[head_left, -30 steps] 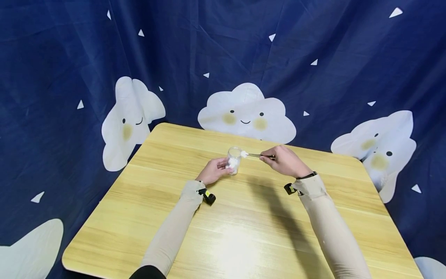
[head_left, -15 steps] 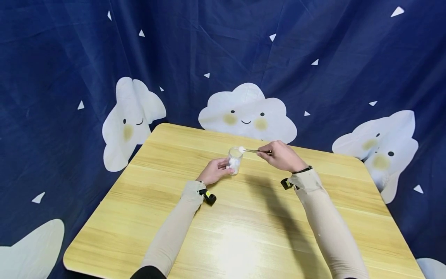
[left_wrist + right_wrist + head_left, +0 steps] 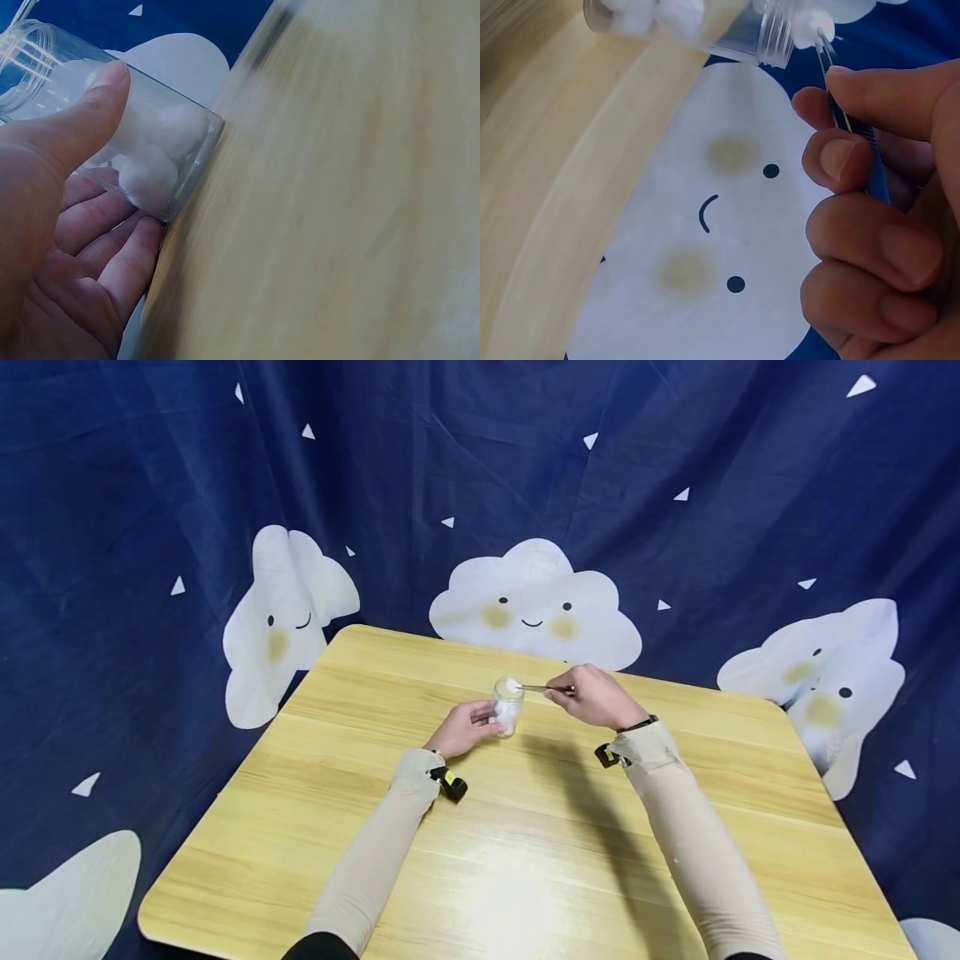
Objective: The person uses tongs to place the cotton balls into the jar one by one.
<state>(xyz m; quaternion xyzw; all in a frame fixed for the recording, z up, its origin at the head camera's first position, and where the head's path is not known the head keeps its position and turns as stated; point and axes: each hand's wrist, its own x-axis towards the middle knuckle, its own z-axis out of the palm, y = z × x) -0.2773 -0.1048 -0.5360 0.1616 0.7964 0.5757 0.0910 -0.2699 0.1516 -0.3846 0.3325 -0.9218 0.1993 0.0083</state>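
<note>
A clear jar with a threaded neck stands upright on the wooden table, with several white cotton balls inside it. My left hand grips the jar low on its left side, thumb along the near wall and fingers behind. In my right hand metal tweezers are pinched between thumb and fingers. Their tips hold one cotton ball right at the jar's open mouth. In the head view that cotton ball overlaps the rim.
The wooden table has rounded corners and its far edge lies just beyond the jar. A dark blue curtain with white smiling clouds hangs behind. Small black cameras are strapped at both wrists.
My right hand has moved left with the tweezers, carrying the cotton ball from beside the jar up and over to its mouth. The left hand and jar stay nearly still.
</note>
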